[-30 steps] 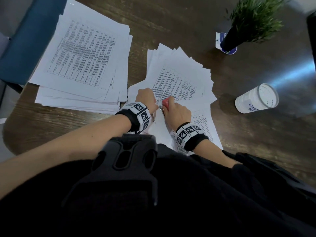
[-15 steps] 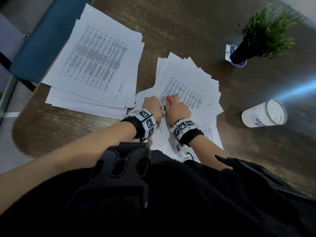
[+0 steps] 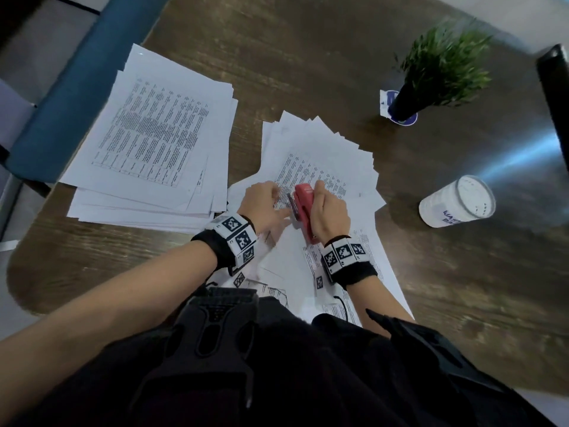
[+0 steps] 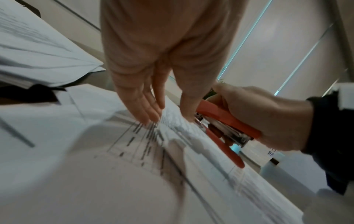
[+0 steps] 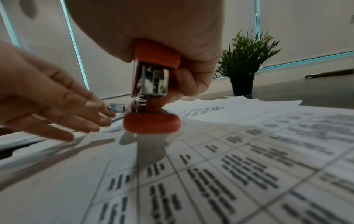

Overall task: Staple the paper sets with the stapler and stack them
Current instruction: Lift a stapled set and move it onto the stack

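The small red metal-and-plastic stapler (image 3: 303, 212) is clasped in the right hand (image 3: 329, 211); just leftward, printed white paper sheets (image 3: 311, 171) are pressed by the flat left hand (image 3: 261, 204).

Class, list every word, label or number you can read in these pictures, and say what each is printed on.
"WA..." over "BR...", partial blue letters on the white cup; the rest is hidden.
Printed tables on the fanned papers and the left paper stack: too small and blurred.
Embossed mark on the red stapler: unreadable.
Wristband markers: patterns, no words.
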### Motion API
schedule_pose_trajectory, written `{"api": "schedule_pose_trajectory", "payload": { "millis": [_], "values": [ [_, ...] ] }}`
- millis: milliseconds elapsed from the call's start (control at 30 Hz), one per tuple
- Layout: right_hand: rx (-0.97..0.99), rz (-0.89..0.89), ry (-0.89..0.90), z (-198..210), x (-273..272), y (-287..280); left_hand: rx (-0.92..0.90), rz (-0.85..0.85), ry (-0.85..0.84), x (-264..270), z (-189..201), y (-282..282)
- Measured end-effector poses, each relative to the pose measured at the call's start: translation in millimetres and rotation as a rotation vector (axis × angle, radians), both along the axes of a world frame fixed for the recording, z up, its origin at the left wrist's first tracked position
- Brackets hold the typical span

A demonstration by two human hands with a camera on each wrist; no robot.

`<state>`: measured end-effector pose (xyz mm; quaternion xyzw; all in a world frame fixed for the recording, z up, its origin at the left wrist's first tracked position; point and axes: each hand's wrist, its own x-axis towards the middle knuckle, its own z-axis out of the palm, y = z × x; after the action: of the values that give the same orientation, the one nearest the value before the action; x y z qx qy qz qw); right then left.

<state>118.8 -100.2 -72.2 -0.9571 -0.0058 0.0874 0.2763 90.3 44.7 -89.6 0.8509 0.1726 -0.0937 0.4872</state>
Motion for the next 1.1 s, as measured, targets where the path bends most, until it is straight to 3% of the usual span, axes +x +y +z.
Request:
{"api": "schedule_pose_trajectory", "payload": {
  "millis": [133, 300, 533, 700, 867, 1100],
  "values": [
    [0.052, -0.055, -0.08, 6.5, -9.3, -10.1, -0.104, -0.045, 0.001, -2.5, 13.0, -14.7],
    [0.036, -0.065, -0.08, 6.5, -22.3, -20.3, 0.006, -0.216, 0.049, -6.7, 17.5, -29.5],
    [-0.104, 0.046, -0.102, 4.0, -38.6, -44.9, -0.082, -0.282, 0.234, -4.7, 6.9, -41.3],
    [-0.224, 0.095, -0.114, 6.0, -43.2, -68.1, -0.137, -0.293, 0.289, -4.7, 5.1, -59.8],
    [-0.158, 0.059, -0.105, 11.0, -36.7, -89.8, -0.145, -0.311, 0.3, 4.7, 7.6, -82.6],
    [-0.116, -0.016, -0.103, 16.6, -27.6, -128.7, -0.449, -0.129, 0.372, 9.3, 26.3, -100.9]
  ]
}}
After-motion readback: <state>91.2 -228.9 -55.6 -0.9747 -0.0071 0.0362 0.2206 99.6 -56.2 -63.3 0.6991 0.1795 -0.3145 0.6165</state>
